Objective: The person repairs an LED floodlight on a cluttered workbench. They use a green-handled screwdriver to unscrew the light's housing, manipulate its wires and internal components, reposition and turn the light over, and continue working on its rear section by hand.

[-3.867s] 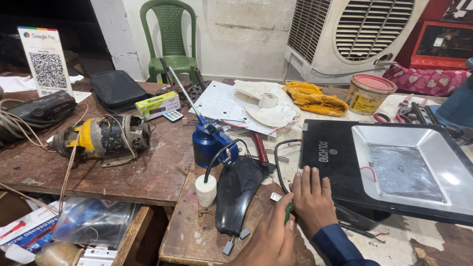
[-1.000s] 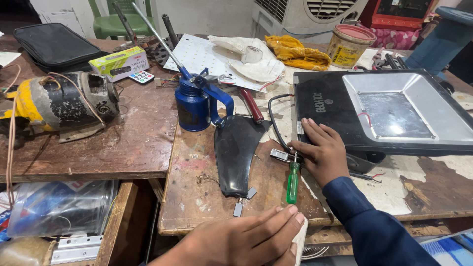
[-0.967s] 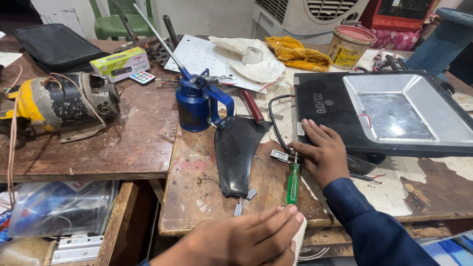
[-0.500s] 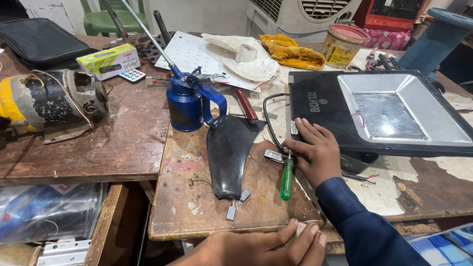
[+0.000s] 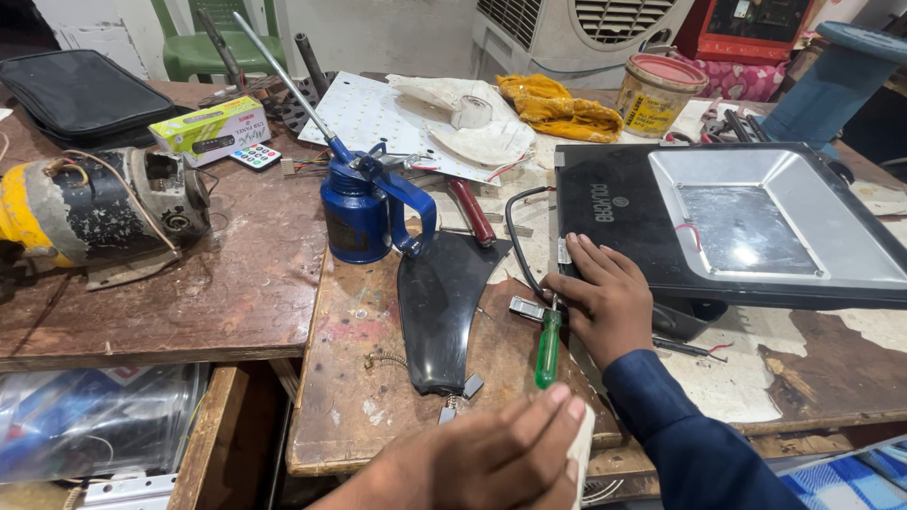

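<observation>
The single head-worn view looks steeply down and forward from close above the worn wooden desk (image 5: pixel 236 283), its near edge and the left hand (image 5: pixel 491 463) filling the bottom, the right hand (image 5: pixel 605 302) at centre, and a white air cooler (image 5: pixel 586 28) cut off along the top.

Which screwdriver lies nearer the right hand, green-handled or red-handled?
The green-handled screwdriver, right beside the right hand; the red-handled screwdriver lies farther back by the blue oil can.

Green-handled screwdriver (image 5: pixel 547 348) lies beside black floodlight (image 5: pixel 605 212).
</observation>
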